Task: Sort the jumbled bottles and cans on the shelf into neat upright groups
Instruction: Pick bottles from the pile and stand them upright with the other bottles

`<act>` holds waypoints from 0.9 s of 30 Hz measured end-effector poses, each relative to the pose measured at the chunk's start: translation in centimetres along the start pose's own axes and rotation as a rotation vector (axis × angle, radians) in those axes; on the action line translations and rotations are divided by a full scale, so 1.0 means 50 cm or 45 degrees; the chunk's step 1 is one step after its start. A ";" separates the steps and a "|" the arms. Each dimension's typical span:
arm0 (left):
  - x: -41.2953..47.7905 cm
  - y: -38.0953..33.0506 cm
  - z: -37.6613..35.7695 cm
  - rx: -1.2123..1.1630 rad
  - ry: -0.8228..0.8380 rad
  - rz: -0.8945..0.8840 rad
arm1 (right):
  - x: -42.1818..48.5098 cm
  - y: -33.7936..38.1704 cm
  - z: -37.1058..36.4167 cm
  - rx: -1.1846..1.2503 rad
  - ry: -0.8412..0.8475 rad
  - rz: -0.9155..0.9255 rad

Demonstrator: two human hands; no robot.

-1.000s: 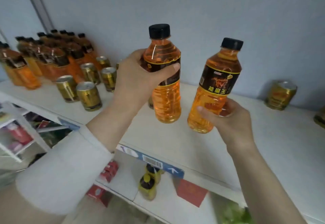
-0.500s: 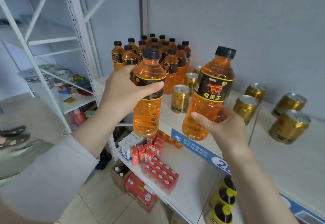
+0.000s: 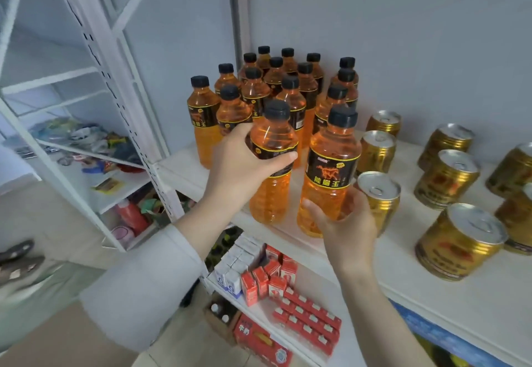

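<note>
Curling round the black label band, the fingers [image 3: 283,159] of the left hand [image 3: 244,165] grip a clear plastic bottle of orange drink [image 3: 270,199] with a black screw cap. The thumb lies across the front and the other fingers are hidden behind. The right hand [image 3: 348,222] cups a second orange bottle [image 3: 331,171] low on its body, fingers bent round it. Both bottles are upright, long axes vertical, side by side and just apart.

The standing group of bottles [image 3: 289,99], the same kind and packed upright on the white shelf [image 3: 403,274], lies directly beyond the two held bottles, away from the person. The left hand's bottle is just in front of the group's front row, and the right hand's bottle is in front of the group's right edge. I judge the coming move to be a short push away from the body and a set-down, with the left hand nearer its place.

Gold metal cans [image 3: 377,150] stand to the right of the group, the closest just beside the right hand.

Whether either base rests on the shelf cannot be told, since the right hand covers part of one. The group's rear rows are largely hidden by the front ones.
</note>
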State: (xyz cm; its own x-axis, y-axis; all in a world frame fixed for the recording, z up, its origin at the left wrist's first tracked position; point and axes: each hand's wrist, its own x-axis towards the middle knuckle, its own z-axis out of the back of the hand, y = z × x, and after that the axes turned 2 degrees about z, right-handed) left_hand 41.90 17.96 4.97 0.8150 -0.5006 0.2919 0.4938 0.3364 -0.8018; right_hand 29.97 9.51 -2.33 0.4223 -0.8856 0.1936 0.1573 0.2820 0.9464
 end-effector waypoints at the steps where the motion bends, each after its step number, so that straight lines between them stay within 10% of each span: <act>1: 0.016 0.010 -0.006 0.001 0.022 -0.003 | 0.004 -0.006 -0.017 0.005 -0.044 -0.017; 14: 0.114 0.039 -0.042 0.024 0.306 -0.167 | 0.026 -0.037 -0.130 -0.014 -0.519 -0.027; 27: 0.122 0.052 -0.024 -0.042 0.442 -0.311 | 0.016 -0.032 -0.148 -0.084 -0.506 -0.077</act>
State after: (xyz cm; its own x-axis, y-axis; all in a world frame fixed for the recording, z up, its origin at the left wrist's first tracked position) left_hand 47.79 14.81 4.02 0.5222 -0.8030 0.2871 0.6452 0.1518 -0.7488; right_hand 36.67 11.09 -5.58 0.0348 -0.9714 0.2349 0.2339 0.2364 0.9431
